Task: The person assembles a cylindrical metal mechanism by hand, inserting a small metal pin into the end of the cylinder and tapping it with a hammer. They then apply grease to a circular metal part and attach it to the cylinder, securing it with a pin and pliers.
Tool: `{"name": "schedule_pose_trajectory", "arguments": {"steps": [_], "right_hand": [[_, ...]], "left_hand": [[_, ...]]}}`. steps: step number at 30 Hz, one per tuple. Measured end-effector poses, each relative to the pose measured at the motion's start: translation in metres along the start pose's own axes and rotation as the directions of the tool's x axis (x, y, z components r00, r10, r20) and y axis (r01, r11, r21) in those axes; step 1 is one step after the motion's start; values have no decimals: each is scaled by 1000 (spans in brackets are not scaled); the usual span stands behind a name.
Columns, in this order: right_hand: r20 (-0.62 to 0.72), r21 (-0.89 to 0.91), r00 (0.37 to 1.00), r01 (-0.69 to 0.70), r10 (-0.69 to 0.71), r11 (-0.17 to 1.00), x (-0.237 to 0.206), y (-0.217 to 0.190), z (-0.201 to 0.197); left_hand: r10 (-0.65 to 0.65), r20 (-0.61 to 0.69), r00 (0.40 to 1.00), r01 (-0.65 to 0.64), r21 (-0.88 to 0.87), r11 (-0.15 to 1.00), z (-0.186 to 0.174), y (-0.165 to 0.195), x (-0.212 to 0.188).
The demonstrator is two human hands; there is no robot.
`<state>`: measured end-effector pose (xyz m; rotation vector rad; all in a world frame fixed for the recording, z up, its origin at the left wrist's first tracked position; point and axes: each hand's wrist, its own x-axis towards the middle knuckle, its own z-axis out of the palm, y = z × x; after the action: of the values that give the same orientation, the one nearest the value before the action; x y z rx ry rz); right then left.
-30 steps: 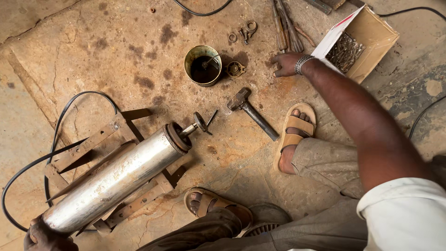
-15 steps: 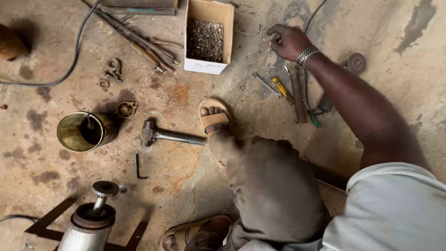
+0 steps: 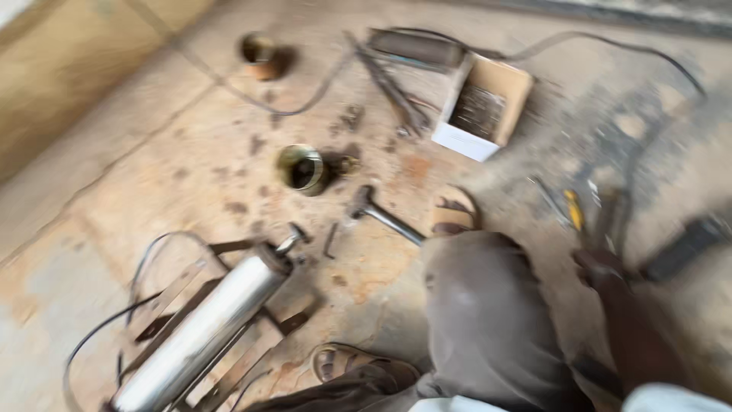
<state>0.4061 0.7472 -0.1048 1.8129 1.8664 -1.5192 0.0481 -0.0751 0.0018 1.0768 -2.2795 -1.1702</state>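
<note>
The picture is blurred by motion. My right hand [image 3: 602,265] lies low on the concrete floor to the right of my bent knee [image 3: 488,313], among several long tools, close to a yellow-handled screwdriver [image 3: 572,210]. Blur hides whether its fingers hold anything. My left hand is out of view. A shiny metal cylinder [image 3: 206,336] rests on a dark metal frame at the lower left, with a small fitting at its upper end.
A hammer [image 3: 385,217] lies beside my sandalled foot [image 3: 454,214]. A tin can [image 3: 301,169] stands further back. An open cardboard box [image 3: 518,88] of small metal parts, a dark tool [image 3: 686,248], black cables [image 3: 229,88] and a round brown object [image 3: 263,55] lie around.
My right hand has pulled back from beside the cardboard box to the tools near my knee. The view has swung, bringing the cylinder and its frame back into sight.
</note>
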Motion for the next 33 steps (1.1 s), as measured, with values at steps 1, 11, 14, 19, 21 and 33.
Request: {"name": "schedule_pose_trajectory", "arguments": {"steps": [1, 11, 14, 19, 21, 33], "right_hand": [[209, -196, 914, 388, -348, 901, 1, -11, -2], [286, -449, 888, 455, -359, 769, -87, -259, 204], [417, -376, 778, 618, -470, 690, -114, -274, 150], [614, 57, 487, 758, -622, 649, -144, -373, 154], [685, 164, 515, 580, -515, 798, -155, -346, 246], [630, 237, 626, 409, -460, 881, -168, -172, 406]], "left_hand": [[-29, -50, 998, 29, -13, 1000, -26, 0, 9], [-51, -163, 985, 56, 30, 998, -76, -3, 20], [-39, -154, 987, 46, 40, 998, -78, -5, 21], [-66, -128, 990, 60, -49, 997, -66, -14, 17], [-55, -124, 991, 49, -49, 998, -62, -20, 18], [-34, -53, 998, 27, -127, 992, -60, -33, 29]]}}
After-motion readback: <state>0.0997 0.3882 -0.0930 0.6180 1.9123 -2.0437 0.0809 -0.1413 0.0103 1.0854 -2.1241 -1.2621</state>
